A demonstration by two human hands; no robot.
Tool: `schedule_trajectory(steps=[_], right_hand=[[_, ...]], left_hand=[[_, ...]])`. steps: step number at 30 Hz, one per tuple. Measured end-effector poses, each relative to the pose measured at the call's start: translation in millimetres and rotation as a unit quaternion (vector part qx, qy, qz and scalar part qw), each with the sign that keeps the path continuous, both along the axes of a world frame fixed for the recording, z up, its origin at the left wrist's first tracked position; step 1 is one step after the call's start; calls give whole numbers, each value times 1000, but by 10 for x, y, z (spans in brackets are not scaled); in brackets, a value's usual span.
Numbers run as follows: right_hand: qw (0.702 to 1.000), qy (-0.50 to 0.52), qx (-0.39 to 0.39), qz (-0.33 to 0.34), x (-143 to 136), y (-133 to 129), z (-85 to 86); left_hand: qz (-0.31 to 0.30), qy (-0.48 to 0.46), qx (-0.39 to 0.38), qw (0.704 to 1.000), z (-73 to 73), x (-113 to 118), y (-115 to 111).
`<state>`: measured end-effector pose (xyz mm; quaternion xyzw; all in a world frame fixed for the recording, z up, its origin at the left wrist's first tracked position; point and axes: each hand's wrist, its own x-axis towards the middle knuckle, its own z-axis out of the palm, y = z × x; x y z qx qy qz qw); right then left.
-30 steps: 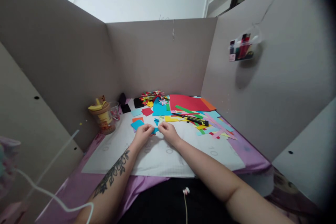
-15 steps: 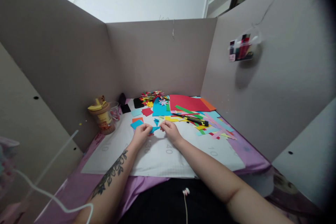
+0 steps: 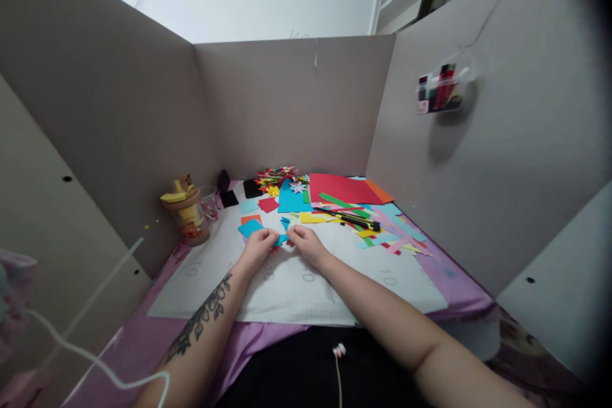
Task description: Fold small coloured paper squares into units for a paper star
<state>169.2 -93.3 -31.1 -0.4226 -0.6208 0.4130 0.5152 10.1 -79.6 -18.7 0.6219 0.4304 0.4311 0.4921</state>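
A small folded piece of blue paper (image 3: pixel 281 240) is pinched between my two hands, just above the white sheet (image 3: pixel 335 293). My left hand (image 3: pixel 261 247) is closed on its left part, and the fingers cover much of it. At its right end, the fingertips of my right hand (image 3: pixel 306 245) are pressed together. Behind my left hand lies a stack of blue paper squares (image 3: pixel 249 227) with an orange square (image 3: pixel 251 220) beyond it. Small folded blue pieces (image 3: pixel 285 222) rest just past the fingers.
A yellow-black utility knife (image 3: pixel 358 222) lies among paper strips (image 3: pixel 396 229) on the right. Behind are a red sheet (image 3: pixel 342 188), a pile of folded paper stars (image 3: pixel 280 175) and a black phone (image 3: pixel 252 189). A lidded cup (image 3: pixel 187 213) stands left; grey panels (image 3: pixel 291 102) enclose the table.
My right hand has moved slightly left, closer to my left hand. Less of the folded blue paper shows between the fingers. Other things on the table stay put.
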Motion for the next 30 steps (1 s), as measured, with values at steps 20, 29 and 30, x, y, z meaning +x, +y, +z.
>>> schedule_trajectory(steps=[20,29,30], right_hand=[[994,-44,57,-76,5,44,-63],[975,-127,169,-69,-49,-23,-63],[975,-128,170,-62,-51,-26,-63]], left_hand=[[-6,36,66,997,-36,46,-17],[8,48,110,993,-60,22,13],[9,47,111,993,-66,21,17]])
